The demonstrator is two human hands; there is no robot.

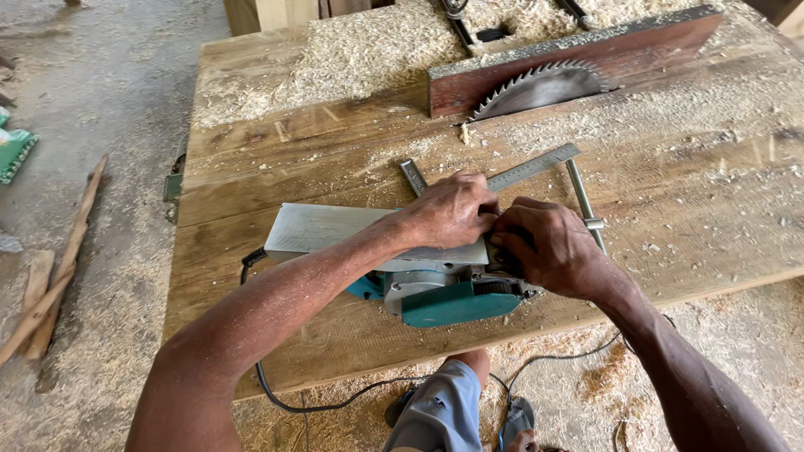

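Rough wooden table (276,176) covered with sawdust, saw blade (540,88) rising through it, left hand (452,209) and right hand (548,247) both gripping an upturned teal planer (419,276), dusty floor (92,100) around

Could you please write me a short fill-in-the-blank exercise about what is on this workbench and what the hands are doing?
1. Both hands, the left hand and the right hand, rest on an upturned electric planer whose housing is ____ in colour.
2. The circular saw blade rises through the wooden workbench beside a reddish ____.
3. A metal ruler lies just ____ the hands.
4. The planer's black power cord hangs over the bench's ____ edge.

Missing words: teal; board; beyond; near
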